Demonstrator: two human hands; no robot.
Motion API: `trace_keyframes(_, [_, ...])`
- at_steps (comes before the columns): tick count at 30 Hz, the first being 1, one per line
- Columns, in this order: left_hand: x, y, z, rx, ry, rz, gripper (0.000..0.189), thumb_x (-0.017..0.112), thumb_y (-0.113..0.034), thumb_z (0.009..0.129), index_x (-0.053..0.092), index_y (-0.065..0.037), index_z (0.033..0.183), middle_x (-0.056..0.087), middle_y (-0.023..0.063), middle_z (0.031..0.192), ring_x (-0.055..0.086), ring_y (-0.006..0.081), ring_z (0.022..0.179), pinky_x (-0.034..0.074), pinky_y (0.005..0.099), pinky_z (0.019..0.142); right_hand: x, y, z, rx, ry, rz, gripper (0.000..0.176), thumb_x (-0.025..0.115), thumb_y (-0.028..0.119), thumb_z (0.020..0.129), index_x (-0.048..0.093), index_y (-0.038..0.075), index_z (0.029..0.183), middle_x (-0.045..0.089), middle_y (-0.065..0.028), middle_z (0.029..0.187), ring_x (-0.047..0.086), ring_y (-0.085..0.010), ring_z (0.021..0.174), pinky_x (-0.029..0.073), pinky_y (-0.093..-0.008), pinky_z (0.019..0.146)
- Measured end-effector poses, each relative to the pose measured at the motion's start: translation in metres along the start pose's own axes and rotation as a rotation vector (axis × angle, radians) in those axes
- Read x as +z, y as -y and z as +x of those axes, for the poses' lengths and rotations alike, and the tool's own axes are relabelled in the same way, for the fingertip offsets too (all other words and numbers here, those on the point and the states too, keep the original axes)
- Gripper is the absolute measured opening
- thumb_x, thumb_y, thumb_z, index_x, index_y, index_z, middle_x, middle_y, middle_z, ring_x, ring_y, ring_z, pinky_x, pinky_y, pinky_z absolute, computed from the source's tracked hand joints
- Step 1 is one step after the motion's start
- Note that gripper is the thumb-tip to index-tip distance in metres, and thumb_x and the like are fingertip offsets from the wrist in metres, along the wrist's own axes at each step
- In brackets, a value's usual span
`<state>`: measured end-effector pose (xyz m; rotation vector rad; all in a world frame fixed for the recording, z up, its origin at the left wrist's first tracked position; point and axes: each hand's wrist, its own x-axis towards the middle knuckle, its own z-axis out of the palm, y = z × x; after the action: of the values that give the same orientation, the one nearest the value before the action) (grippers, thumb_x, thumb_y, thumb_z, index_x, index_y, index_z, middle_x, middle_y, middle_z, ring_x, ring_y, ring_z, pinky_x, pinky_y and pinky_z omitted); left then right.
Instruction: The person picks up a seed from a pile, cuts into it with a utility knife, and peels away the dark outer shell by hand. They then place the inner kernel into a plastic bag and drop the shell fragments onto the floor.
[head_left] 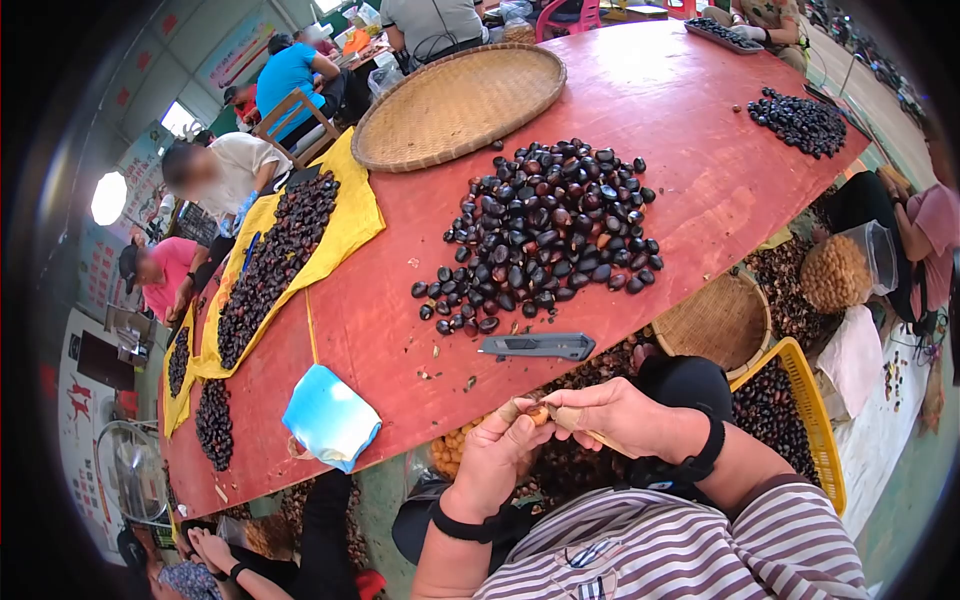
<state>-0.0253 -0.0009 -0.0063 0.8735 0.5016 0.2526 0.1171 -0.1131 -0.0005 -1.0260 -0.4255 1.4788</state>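
Note:
Over the table's near edge, my left hand (pixel 497 448) and my right hand (pixel 628 415) meet at the fingertips. Between them is a small orange-tan nut (pixel 539 413), with dark skin visible at its edge. My left thumb and fingers pinch it, and the right fingertips are closed against its other side. Tan wrapping seems to cover some fingertips, and a tan strip sticks out below my right hand. Just beyond lies a grey utility knife (pixel 537 346) on the red table (pixel 400 290). Behind the knife spreads a heap of glossy dark nuts (pixel 550 225).
A round woven tray (pixel 460 105) lies on the far side of the table. To the left are a yellow cloth (pixel 350 205) under dark nuts and a blue-white mask (pixel 332 415). A wicker basket (pixel 712 325) and yellow crate (pixel 825 450) stand at right. Several people sit around.

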Motion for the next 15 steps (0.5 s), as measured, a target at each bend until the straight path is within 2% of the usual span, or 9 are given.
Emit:
trace_keyframes(3, [0.000,0.005,0.003,-0.017,-0.096,0.057,0.023,0.047,-0.009,0.083,0.049,-0.002,0.105,0.055,0.0083,0.098,0.056,0.0171,0.085,0.045,0.0256,0.077,0.006,0.008,-0.001,-0.002,-0.139,-0.335,0.025,0.051,0.012,0.082,0.056,0.011,0.106,0.053,0.0030,0.069,0.042,-0.0035,0.055,0.037,-0.0163,0.049])
trace_keyframes(6, [0.000,0.002,0.002,-0.068,-0.111,0.046,0.025,0.047,-0.008,0.083,0.048,-0.001,0.106,0.054,0.0083,0.098,0.056,0.0164,0.085,0.045,0.0255,0.077,0.002,-0.006,0.005,-0.188,-0.122,-0.460,0.025,0.053,0.013,0.081,0.056,0.012,0.106,0.053,0.0057,0.067,0.042,-0.0020,0.057,0.037,-0.0159,0.052])
trace_keyframes(12, [-0.003,0.005,0.005,-0.026,-0.058,0.089,0.023,0.048,-0.009,0.083,0.049,-0.001,0.105,0.055,0.0068,0.097,0.055,0.0154,0.086,0.044,0.0255,0.078,0.010,-0.002,0.005,-0.188,-0.066,-0.477,0.030,0.053,0.011,0.080,0.052,0.014,0.111,0.053,0.0040,0.067,0.043,-0.0030,0.057,0.039,-0.0176,0.054])
trace_keyframes(15, [-0.005,0.004,0.008,-0.060,-0.036,-0.047,0.021,0.050,-0.009,0.082,0.050,-0.004,0.102,0.055,0.0056,0.096,0.054,0.0145,0.088,0.043,0.0264,0.080,0.012,0.003,0.002,-0.084,-0.062,-0.484,0.035,0.053,0.012,0.080,0.049,0.015,0.114,0.053,0.0025,0.067,0.043,-0.0034,0.056,0.040,-0.0184,0.054])
